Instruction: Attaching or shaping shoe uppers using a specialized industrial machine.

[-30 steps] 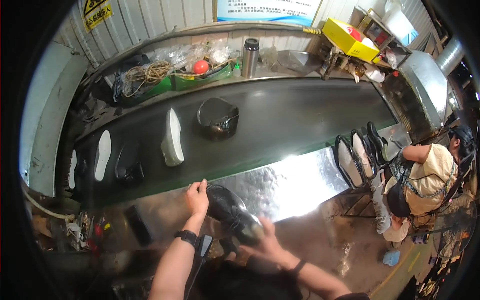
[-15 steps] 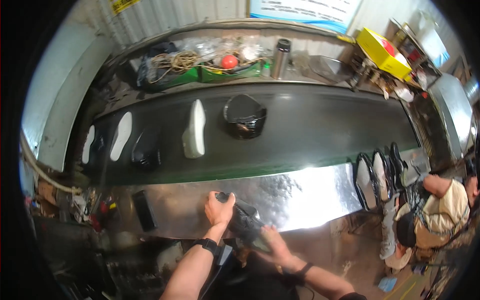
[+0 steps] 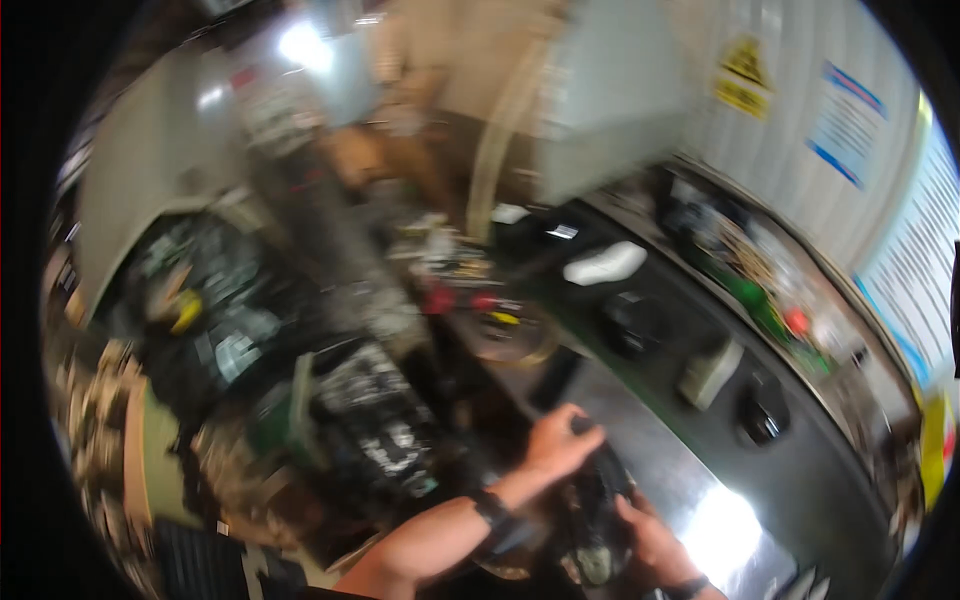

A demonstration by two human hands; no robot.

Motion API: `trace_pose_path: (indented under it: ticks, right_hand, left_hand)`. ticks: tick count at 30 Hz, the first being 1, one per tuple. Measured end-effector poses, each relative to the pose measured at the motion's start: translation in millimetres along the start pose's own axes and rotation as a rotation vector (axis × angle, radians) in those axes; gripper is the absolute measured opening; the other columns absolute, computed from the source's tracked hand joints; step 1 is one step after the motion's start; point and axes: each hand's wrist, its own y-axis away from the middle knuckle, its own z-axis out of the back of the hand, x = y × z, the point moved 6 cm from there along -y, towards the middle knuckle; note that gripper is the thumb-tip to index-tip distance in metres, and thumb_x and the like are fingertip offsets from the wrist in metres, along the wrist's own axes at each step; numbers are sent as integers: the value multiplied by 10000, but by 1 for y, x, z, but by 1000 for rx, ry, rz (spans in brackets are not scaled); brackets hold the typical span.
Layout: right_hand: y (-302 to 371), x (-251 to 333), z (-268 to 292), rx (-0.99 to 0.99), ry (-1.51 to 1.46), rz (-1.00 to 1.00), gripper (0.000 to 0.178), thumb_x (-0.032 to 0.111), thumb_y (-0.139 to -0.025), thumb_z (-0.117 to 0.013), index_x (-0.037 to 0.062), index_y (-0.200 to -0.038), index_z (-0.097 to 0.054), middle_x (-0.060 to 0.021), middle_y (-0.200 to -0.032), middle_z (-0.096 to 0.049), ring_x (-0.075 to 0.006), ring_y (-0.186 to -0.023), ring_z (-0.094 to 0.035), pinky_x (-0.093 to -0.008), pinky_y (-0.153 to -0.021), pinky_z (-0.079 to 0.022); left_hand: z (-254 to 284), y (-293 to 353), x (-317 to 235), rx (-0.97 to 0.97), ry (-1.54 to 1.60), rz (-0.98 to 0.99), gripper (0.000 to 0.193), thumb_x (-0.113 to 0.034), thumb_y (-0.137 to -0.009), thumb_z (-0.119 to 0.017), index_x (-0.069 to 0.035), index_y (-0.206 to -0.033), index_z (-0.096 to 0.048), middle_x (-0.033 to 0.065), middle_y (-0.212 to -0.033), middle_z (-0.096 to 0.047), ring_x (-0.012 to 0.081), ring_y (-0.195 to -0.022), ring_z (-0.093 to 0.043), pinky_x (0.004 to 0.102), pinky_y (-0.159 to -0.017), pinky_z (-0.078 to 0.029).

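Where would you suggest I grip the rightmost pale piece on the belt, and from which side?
Probably grip the rightmost pale piece across its middle, from above: it looks long and narrow, uncovered on the dark belt, with a glossy black piece to its right.

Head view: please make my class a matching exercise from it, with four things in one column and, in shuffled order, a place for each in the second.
Things
1. Black shoe
2. White sole-shaped piece
3. Red ball
4. Yellow-and-black sign

Places
A. Up on the pale wall
B. Lying on the dark belt
C. Among the clutter along the belt's far side
D. Between the left hand and the right hand

Pairs: 1-D, 2-B, 3-C, 4-A
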Motion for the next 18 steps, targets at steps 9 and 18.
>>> trace_pose_path:
  ticks: [9,18]
  right_hand:
    - [-34,-26,-328,402,248,396,538,43,-985,-576,-40,-1471,-361,-122,-1178,-657,-128,-993,-613,-267,-898,-501]
    - [-76,-106,-559,520,116,175,264,159,-967,-642,-22,-1156,-610,-32,-927,-682,-97,-776,-612,-253,-702,-511]
  left_hand:
    - [375,79,42,-701,-66,-28,304,-289,-839,-732,-28,-944,-616,61,-799,-658,116,-781,-589,316,-702,-485]
    - [583,149,126,-699,928,108,458,-449,-1012,-488,-48,-1185,-628,71,-1122,-685,198,-968,-660,333,-874,-516]
